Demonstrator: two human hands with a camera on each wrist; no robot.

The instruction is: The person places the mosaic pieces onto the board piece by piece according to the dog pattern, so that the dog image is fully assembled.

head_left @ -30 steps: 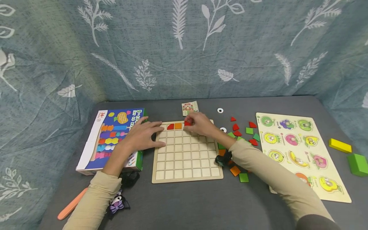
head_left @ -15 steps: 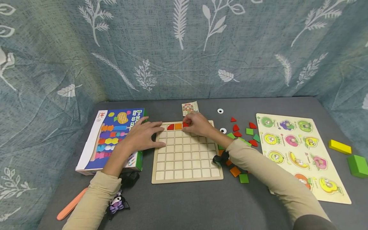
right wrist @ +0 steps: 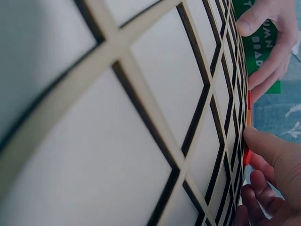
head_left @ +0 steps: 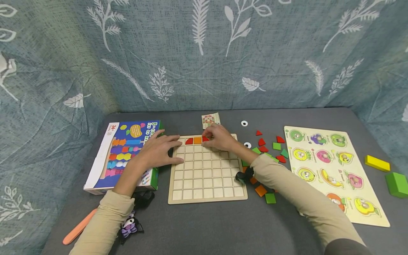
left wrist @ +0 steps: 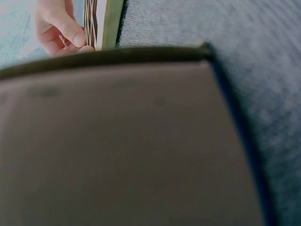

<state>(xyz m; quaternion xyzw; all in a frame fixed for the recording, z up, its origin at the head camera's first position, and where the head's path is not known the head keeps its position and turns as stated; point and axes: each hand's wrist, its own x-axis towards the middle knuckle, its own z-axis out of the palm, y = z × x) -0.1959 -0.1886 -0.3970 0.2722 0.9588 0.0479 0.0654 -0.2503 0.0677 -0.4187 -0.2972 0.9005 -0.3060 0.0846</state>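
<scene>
In the head view a wooden grid board (head_left: 207, 183) lies mid-table. Its back row holds a red quarter-round tile (head_left: 189, 141) and an orange square tile (head_left: 197, 140). Just right of the orange one, my right hand (head_left: 221, 138) pinches another red tile (head_left: 205, 139) at its cell, partly covered by the fingers. The right wrist view shows thumb and finger on this red tile (right wrist: 247, 155), low against the board. My left hand (head_left: 157, 150) is spread, its fingertips and thumb on the board's left edge, beside a boxed bead toy (head_left: 118, 127).
Loose red, green and orange tiles (head_left: 270, 198) lie right of the board. A pattern card (head_left: 210, 120) and white rings (head_left: 244, 123) are behind. A fruit puzzle board (head_left: 288, 132) and yellow (head_left: 377, 163) and green blocks (head_left: 396, 184) stand farther right.
My right hand has shifted slightly left with the red tile, bringing it beside the orange square, and then stays there. The left hand has not moved.
</scene>
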